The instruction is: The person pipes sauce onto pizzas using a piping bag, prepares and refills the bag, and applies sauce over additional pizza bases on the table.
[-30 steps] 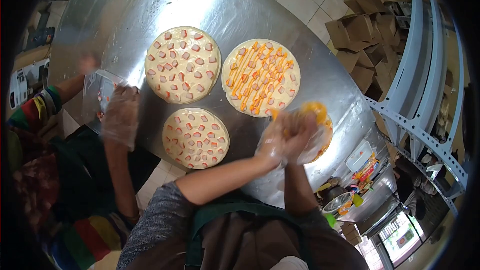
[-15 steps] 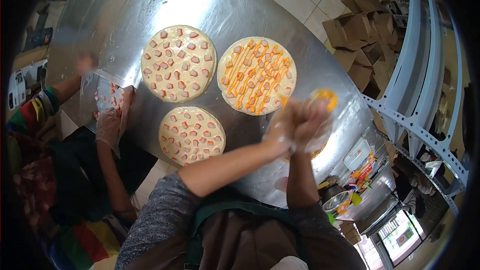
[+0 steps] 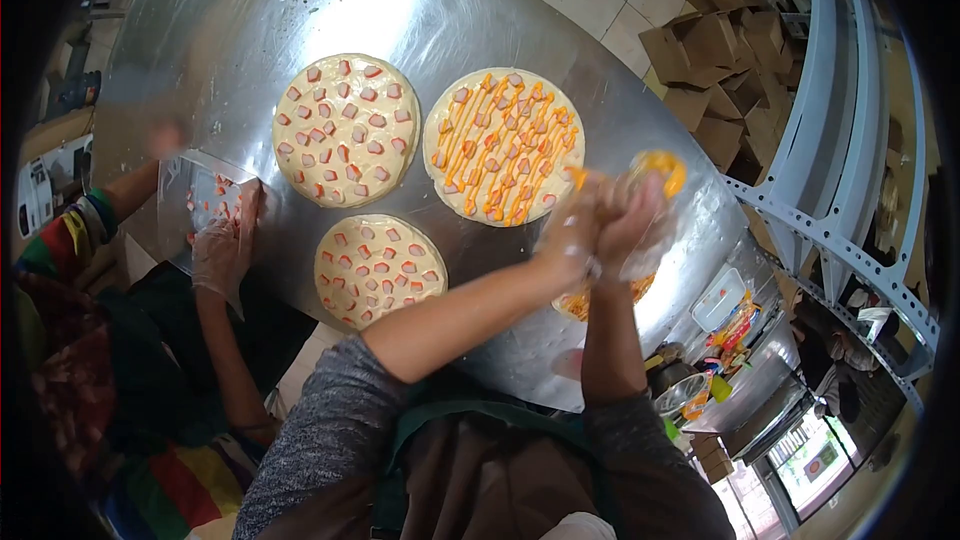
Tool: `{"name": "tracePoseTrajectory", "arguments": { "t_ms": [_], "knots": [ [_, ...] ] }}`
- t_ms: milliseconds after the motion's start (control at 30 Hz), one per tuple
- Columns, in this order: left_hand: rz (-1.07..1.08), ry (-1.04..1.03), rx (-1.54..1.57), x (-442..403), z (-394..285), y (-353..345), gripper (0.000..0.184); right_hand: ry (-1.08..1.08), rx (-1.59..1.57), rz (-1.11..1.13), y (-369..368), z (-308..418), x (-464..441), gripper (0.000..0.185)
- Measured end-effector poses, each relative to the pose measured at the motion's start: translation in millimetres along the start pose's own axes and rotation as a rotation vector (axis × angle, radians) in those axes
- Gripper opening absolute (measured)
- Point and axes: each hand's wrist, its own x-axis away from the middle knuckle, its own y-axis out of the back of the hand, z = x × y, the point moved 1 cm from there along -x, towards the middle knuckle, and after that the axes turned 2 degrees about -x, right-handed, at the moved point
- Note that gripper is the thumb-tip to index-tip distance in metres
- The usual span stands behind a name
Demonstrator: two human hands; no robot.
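Both my hands are closed together round a clear piping bag [image 3: 667, 175] of orange sauce, which is blurred by motion. My left hand [image 3: 572, 228] wears a clear glove and is near the bag's narrow end. My right hand [image 3: 637, 215] grips the fuller part. Just left of them lies a flat dough round [image 3: 440, 120] with pinkish-red chopped pieces and orange sauce lines. Two more rounds, an upper-left one [image 3: 290, 165] and a lower one [image 3: 338, 232], carry pieces without sauce. Partly behind my right forearm is another topped round [image 3: 573, 305] with orange on it.
At the left, a co-worker's gloved hand [image 3: 222, 255] is at a clear tray [image 3: 180, 190] of chopped pieces. The rounds lie on a metal table [image 3: 480, 10]. A clear plastic container [image 3: 718, 300] sits at the right, beyond which stand cardboard boxes [image 3: 705, 50] and a metal rack [image 3: 800, 225].
The view has shifted slightly. My hands stay clasped on the piping bag beside the sauced round, and more of the round behind my right forearm shows.
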Motion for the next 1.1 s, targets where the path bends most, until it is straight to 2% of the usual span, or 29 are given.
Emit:
{"name": "tracePoseTrajectory", "arguments": {
  "t_ms": [33, 67, 100, 133, 200, 300, 400, 500, 533, 633, 667, 767, 800, 867, 900, 967, 1067, 1100],
  "knots": [
    [-0.098, -0.112, -0.396, 13, 17, 25, 0.025, 0.001, 0.017, 0.055, 6, -4, 19, 0.037],
    [-0.195, -0.225, -0.793, 18, 45, 64, 0.030, -0.127, -0.068, -0.146, 15, -12, 43, 0.032],
    [-0.291, -0.337, -1.188, 18, 60, 84, 0.035, -0.204, -0.115, -0.222, 18, -14, 51, 0.030],
    [-0.295, -0.249, -0.904, 27, 43, 63, 0.035, -0.277, -0.167, -0.302, 19, -14, 60, 0.028],
    [-0.290, -0.071, -0.338, 49, 15, 17, 0.037, -0.320, -0.199, -0.215, 15, -5, 61, 0.030],
    [-0.107, 0.070, -0.050, 16, -10, -13, 0.038, -0.165, -0.147, -0.168, 7, 1, 19, 0.032],
    [-0.053, 0.246, 0.075, -15, -19, -25, 0.038, -0.019, -0.093, -0.118, 1, 1, -20, 0.035],
    [-0.080, 0.090, 0.007, 19, -7, -17, 0.037, -0.128, -0.208, -0.025, 37, -26, 21, 0.033],
    [-0.064, -0.016, -0.392, 19, 14, 18, 0.035, -0.144, -0.221, -0.003, 38, -23, 31, 0.033],
    [-0.070, 0.019, -0.622, 37, 15, 25, 0.034, -0.154, -0.209, 0.049, 16, 2, 50, 0.032],
    [-0.218, -0.006, -0.450, 38, 19, 18, 0.031, -0.157, -0.155, -0.077, 13, 3, 51, 0.031],
    [-0.112, -0.031, -0.009, 19, -3, -26, 0.039, -0.031, -0.076, -0.172, 30, -17, 17, 0.030],
    [-0.058, 0.114, 0.000, 6, -5, -24, 0.032, -0.040, -0.084, -0.125, 29, -11, 7, 0.030],
    [-0.069, 0.150, -0.128, -4, -4, -20, 0.034, -0.061, -0.102, -0.032, 20, 7, -7, 0.032],
    [-0.076, 0.168, -0.194, -6, -3, -19, 0.035, -0.041, -0.033, -0.092, 21, 4, -2, 0.034],
    [-0.038, 0.069, -0.283, 13, 2, -7, 0.034, 0.001, 0.104, -0.212, 26, -6, 15, 0.039],
    [-0.084, -0.049, -0.379, 22, 23, 12, 0.036, -0.170, -0.224, -0.125, 44, -20, 44, 0.040],
    [-0.117, -0.085, -0.404, 20, 29, 15, 0.039, -0.141, -0.276, -0.073, 36, -13, 41, 0.040]
  ]
}}
